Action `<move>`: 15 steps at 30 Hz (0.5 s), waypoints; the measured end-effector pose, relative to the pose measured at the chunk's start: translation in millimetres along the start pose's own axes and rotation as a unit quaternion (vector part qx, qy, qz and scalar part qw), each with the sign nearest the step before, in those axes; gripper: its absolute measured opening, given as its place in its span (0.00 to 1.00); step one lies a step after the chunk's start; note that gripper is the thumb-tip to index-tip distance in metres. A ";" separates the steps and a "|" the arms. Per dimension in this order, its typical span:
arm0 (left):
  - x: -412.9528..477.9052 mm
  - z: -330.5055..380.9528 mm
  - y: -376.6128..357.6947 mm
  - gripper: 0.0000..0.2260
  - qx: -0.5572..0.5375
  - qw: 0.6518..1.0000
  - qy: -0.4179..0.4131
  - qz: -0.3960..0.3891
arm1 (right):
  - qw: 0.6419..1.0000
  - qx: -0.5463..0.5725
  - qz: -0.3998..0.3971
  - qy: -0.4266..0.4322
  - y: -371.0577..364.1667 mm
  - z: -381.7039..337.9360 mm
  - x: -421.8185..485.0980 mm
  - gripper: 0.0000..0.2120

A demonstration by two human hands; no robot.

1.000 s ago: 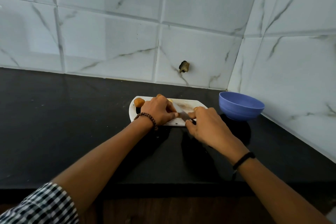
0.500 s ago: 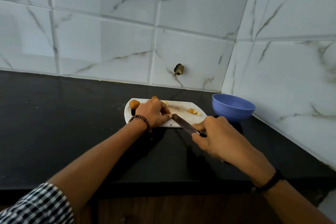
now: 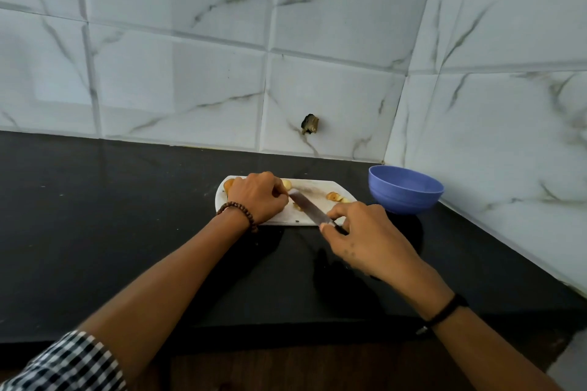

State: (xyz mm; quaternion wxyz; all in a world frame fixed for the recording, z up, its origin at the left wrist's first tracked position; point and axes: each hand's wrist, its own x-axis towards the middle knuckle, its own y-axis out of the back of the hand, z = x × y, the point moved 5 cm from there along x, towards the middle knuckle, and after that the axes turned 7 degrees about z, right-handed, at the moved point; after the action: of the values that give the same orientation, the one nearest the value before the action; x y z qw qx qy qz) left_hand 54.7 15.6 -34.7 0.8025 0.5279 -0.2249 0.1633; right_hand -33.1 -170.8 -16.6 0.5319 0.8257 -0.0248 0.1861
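At frame centre the left grip [image 3: 257, 197] clamps the yellow piece [image 3: 286, 183] to the board [image 3: 282, 220] so it cannot roll, while the right grip [image 3: 365, 238], closed round the knife [image 3: 306, 208], angles its blade against it to slice.

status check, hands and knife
left hand holds pale yellow vegetable piece on white cutting board. right hand grips steel knife, tip at piece. cut slices and blue round bowl sit right, clear of blade.
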 end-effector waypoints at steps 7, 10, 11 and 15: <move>-0.8 -0.9 1.0 0.09 0.035 0.999 0.003 -0.005 | 1.000 -0.018 -0.001 -0.017 1.7 18.2 10.2 0.14; 0.0 -1.4 0.2 0.08 0.036 0.999 0.004 -0.008 | 0.999 -0.021 0.001 -0.041 5.2 36.1 17.4 0.14; 0.4 -1.7 -0.2 0.08 0.034 0.999 0.004 -0.009 | 0.999 -0.021 0.003 -0.049 6.1 42.0 20.0 0.14; 0.8 -2.2 0.9 0.08 0.033 0.999 0.006 -0.003 | 0.998 -0.005 0.008 -0.065 11.2 58.1 26.6 0.11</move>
State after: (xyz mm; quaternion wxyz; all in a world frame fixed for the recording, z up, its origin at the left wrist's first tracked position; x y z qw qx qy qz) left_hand 55.4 18.0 -34.3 0.7866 0.5540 -0.2124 0.1712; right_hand 5.3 -223.1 -19.2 0.5316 0.8333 -0.0667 0.1363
